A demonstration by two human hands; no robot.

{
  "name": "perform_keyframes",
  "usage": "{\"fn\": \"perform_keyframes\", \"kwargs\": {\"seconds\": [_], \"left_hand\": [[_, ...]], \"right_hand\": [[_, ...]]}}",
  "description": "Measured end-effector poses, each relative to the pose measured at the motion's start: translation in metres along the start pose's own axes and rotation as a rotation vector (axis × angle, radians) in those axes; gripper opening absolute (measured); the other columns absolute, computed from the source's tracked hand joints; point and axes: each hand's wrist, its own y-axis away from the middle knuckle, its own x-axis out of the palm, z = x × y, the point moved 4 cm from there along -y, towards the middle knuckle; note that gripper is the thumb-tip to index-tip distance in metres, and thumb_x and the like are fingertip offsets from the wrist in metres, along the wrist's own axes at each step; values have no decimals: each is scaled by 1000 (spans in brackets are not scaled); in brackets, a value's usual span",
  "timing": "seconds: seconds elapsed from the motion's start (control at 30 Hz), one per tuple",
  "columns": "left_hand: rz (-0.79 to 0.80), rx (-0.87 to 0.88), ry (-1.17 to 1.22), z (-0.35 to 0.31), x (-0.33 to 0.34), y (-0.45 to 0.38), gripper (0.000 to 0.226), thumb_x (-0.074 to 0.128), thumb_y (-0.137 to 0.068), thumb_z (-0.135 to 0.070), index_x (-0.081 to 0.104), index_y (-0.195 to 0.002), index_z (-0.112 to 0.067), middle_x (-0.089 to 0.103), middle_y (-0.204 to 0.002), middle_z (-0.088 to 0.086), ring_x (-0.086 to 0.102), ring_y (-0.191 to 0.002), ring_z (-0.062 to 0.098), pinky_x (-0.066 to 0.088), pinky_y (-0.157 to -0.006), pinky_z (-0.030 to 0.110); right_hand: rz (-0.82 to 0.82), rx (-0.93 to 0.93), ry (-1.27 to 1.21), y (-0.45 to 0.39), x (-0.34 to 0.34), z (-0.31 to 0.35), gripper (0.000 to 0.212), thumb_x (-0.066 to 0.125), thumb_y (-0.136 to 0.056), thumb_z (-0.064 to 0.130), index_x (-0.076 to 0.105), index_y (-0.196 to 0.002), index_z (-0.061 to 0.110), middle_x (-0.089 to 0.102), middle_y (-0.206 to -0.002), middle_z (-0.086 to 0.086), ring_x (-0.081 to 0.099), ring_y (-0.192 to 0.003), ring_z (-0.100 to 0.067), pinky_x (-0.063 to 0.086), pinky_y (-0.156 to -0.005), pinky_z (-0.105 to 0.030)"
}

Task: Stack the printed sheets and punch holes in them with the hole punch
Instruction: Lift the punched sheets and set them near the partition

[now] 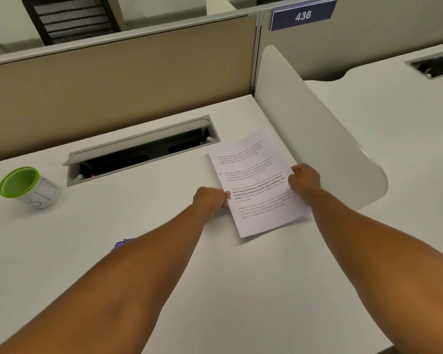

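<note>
Bare desk (164, 215) lies open at six o'clock while my left hand (210, 198) and right hand (304, 181) pinch the printed sheets (256, 185), white, tilted, text-covered.

A white tabletop (138, 226) with rounded corners fills the view, an open grey cable tray (141, 149) sunk into it near the back edge. A tan partition (113, 80) rises behind it, and a curved white divider (304, 118) stands at its right side. Beyond the divider lies a second white desk (394, 111). A blue sign (303, 15) reads 436. A dark mesh chair (72, 19) stands behind the partition.
</note>
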Motion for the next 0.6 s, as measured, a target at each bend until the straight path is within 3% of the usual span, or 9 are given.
{"fn": "perform_keyframes", "kwargs": {"seconds": [0.1,0.17,0.3,0.5,0.6], "left_hand": [[13,-28,57,1,8,-6,9,74,-82,-17,73,-87,-9,77,-79,6,75,-73,17,58,-83,30],[13,-36,82,2,10,-9,7,74,-81,-15,72,-78,-9,78,-79,8,76,-78,22,59,-86,35],[-18,-32,135,3,11,-13,6,78,-78,-16,74,-79,-12,78,-84,7,75,-69,17,61,-66,26],[-60,-31,167,-2,10,-12,10,79,-80,-17,74,-86,-11,77,-82,7,75,-70,18,50,-45,15],[-69,-45,171,-5,11,-11,9,78,-80,-16,73,-86,-11,77,-82,7,74,-65,17,48,-43,14]], "right_hand": [[4,24,6,-10,3,-4,39,47,-86,4,61,-121,10,60,-128,-9,56,-116,-27,39,-85,-24],[5,31,22,-16,5,-6,39,48,-86,4,61,-122,10,61,-129,-9,56,-118,-26,40,-87,-24],[-2,34,57,-24,10,-8,41,48,-85,5,61,-125,9,60,-132,-9,52,-125,-26,38,-103,-28],[16,54,60,-29,14,-9,46,49,-84,8,61,-128,10,58,-136,-7,51,-127,-25,37,-104,-27],[19,38,63,-29,15,-8,47,50,-83,9,60,-129,11,58,-136,-7,51,-127,-26,39,-106,-30]]}}
